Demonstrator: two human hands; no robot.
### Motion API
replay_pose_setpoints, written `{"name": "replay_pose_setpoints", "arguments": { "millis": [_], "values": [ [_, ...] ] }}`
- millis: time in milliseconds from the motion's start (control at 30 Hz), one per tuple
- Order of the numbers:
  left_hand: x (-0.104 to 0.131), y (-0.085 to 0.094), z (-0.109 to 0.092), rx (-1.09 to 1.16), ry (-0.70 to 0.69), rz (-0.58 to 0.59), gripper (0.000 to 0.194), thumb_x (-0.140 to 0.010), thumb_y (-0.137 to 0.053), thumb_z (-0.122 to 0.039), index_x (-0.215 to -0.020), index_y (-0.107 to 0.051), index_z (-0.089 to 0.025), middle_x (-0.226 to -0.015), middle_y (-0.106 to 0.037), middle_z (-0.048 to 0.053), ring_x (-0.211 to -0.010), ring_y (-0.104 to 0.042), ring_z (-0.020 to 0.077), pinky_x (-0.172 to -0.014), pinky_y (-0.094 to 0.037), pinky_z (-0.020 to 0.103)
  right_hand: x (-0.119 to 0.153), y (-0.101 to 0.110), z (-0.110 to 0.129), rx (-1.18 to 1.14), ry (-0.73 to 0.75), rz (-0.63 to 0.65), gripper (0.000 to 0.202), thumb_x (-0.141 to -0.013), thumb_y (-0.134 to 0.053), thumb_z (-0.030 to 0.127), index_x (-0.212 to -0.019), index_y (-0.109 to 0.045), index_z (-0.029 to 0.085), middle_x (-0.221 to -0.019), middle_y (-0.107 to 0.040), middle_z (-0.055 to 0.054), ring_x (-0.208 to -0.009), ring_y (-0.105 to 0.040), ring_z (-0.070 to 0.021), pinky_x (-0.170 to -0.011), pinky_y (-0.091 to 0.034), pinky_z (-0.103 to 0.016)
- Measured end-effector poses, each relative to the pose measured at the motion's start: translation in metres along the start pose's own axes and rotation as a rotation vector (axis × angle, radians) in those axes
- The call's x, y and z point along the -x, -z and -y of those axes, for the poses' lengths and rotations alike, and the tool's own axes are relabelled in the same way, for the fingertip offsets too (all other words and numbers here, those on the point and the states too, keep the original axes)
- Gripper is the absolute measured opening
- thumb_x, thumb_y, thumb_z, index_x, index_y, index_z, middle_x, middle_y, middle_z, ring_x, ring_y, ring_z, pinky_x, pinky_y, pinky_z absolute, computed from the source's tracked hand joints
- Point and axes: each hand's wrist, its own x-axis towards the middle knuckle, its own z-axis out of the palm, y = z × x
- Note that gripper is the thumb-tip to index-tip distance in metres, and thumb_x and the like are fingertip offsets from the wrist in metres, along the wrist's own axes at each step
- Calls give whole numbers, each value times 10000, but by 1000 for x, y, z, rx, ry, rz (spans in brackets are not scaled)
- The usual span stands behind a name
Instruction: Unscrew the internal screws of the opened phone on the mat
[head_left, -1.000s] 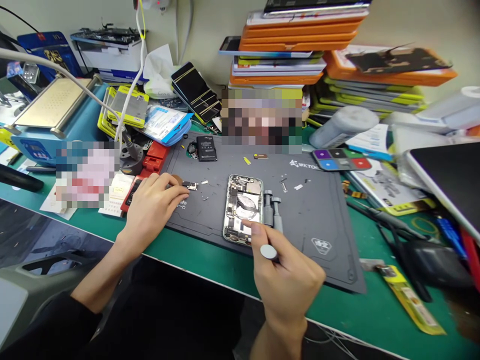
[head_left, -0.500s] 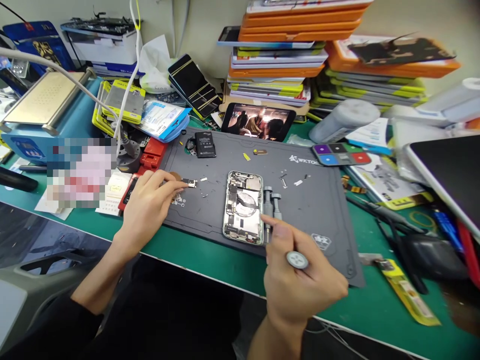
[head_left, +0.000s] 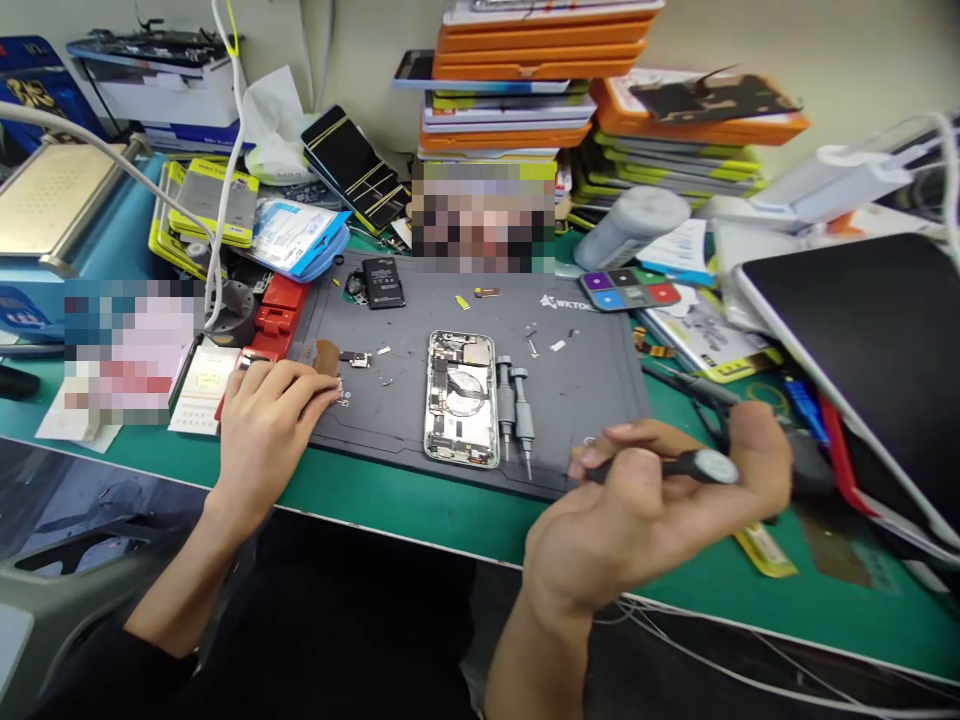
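My right hand (head_left: 615, 530) is wrapped round a screwdriver (head_left: 686, 466) with a dark shaft and a pale round cap, held tilted over the front of the grey mat (head_left: 397, 420). Left of it an opened phone (head_left: 462, 400) lies on the mat, its inner parts bare. Two grey screwdrivers (head_left: 523, 420) rest along the phone's right side. Over the mat's left edge, my left hand (head_left: 270, 415) has its fingers closed together; what is at their tips is hidden. Just beyond them lie a small phone part (head_left: 355, 359) and a brown piece (head_left: 326, 357).
A black battery (head_left: 385, 283) lies at the back of the mat, among small scraps. Red boxes (head_left: 279, 305) and a lamp base (head_left: 231, 312) stand at left. A colourful case (head_left: 630, 290) and a dark tablet-like device (head_left: 840, 360) are at right. Stacked boxes (head_left: 540, 60) line the wall.
My right hand has moved right, away from the phone, and the screwdriver has swung to a flatter tilt. My left hand has drawn back from the small phone part. The view has shifted right.
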Motion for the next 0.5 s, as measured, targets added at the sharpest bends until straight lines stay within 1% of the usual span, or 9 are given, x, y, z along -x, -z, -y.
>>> {"name": "replay_pose_setpoints", "arguments": {
  "millis": [100, 167, 300, 433, 500],
  "values": [
    [-2, -4, 1, -11, -20, -19, 41, -1035, -769, -277, -1057, -792, -252, -1007, -785, -11, -941, -633, 238, -854, -423, 439, 1, -3, 3, -120, -62, -40, 651, -834, -554, 167, -1479, -565, 254, -963, -615, -21, -743, -486, -152, -675, -422, -321],
    [-4, -6, 1, -14, -28, -29, 38, -1040, -764, -280, -1049, -792, -255, -1008, -790, -14, -933, -635, 233, -842, -415, 437, 3, -5, 5, -90, -71, -14, 649, -851, -547, 143, -1486, -564, 272, -970, -619, -8, -739, -482, -143, -709, -437, -328],
    [-3, -5, 0, 7, -16, -37, 39, -1045, -763, -280, -1061, -791, -258, -1019, -801, -15, -932, -643, 228, -856, -420, 431, 5, -2, 2, -27, -37, 57, 643, -889, -563, 153, -1518, -560, 284, -977, -616, -15, -831, -541, -164, -731, -455, -328],
    [0, -4, -4, 44, 50, -49, 52, -1063, -743, -286, -1058, -786, -257, -1024, -801, -3, -956, -650, 238, -877, -434, 431, 4, 1, -7, 37, 32, 51, 612, -914, -565, 183, -1523, -568, 241, -955, -615, -41, -761, -518, -157, -700, -474, -328],
    [1, -3, -5, 50, 73, -50, 61, -1068, -737, -291, -1053, -782, -252, -1031, -800, 5, -970, -650, 241, -886, -443, 432, 3, 2, -10, 76, 71, 46, 589, -947, -570, 201, -1535, -564, 234, -955, -616, -56, -767, -527, -168, -695, -486, -336]
  ]
}}
